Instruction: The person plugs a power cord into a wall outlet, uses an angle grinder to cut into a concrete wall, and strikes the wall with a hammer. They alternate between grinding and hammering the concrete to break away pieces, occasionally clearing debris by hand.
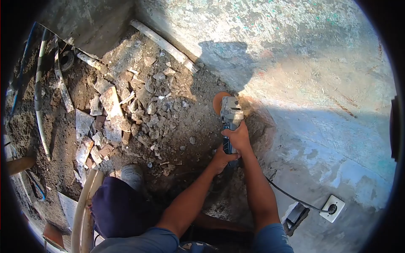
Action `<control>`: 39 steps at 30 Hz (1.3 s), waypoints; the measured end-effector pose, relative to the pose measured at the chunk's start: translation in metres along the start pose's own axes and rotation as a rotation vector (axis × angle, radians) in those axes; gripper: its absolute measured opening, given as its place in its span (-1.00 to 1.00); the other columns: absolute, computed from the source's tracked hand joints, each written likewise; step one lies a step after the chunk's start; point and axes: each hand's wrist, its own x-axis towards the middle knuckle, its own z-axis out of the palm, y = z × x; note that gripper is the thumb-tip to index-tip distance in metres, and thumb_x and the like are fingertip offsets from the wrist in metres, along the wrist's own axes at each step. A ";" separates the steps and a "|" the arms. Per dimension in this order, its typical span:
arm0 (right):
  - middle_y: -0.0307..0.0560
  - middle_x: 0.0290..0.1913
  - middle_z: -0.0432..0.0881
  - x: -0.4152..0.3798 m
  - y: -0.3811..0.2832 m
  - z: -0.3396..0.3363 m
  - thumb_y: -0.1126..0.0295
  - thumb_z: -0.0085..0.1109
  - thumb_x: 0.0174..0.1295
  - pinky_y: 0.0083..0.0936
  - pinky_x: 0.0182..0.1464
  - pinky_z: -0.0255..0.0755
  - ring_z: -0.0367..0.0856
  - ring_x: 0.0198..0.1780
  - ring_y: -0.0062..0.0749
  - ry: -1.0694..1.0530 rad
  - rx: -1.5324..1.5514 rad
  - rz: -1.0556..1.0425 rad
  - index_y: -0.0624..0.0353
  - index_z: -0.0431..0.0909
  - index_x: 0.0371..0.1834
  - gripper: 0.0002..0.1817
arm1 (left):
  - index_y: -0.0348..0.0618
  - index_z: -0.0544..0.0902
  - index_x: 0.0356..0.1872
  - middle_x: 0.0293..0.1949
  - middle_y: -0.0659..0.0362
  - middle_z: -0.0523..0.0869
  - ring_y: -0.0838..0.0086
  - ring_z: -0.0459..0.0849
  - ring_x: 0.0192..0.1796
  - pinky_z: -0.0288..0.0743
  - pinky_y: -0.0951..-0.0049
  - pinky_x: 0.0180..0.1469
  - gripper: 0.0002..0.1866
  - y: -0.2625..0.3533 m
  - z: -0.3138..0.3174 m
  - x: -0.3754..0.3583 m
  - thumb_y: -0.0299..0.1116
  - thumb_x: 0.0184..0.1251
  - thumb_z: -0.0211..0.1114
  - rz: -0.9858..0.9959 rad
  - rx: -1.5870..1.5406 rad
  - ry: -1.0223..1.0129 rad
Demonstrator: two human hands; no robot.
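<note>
An angle grinder [232, 111] with a grey head and an orange disc [219, 102] is held near the base of the wall. My right hand [238, 137] is wrapped round its body just behind the head. Lower down, my left hand [222, 159] grips the rear of the tool. The disc lies at the tool's left side, close to the wall's lower edge; whether it touches the wall cannot be made out. Part of the tool's body is hidden by my hands.
Broken rubble [147, 109] covers the ground at left. A pipe [164, 45] lies along the wall [303, 80]. A black cord [295, 198] runs to a socket [332, 208]. A person in a dark cap [116, 206] is at lower left, beside curved pipes [84, 206].
</note>
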 end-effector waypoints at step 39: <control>0.19 -0.11 0.63 0.003 0.000 0.001 0.40 0.41 -0.17 -0.30 0.01 0.48 0.66 -0.06 -0.09 -0.047 0.120 -0.021 0.35 0.36 0.04 -0.35 | -0.21 0.45 0.10 -0.04 0.18 0.62 0.46 0.63 -0.02 0.49 0.37 0.06 -0.46 0.000 -0.003 0.005 -0.57 0.04 0.41 -0.015 0.004 0.009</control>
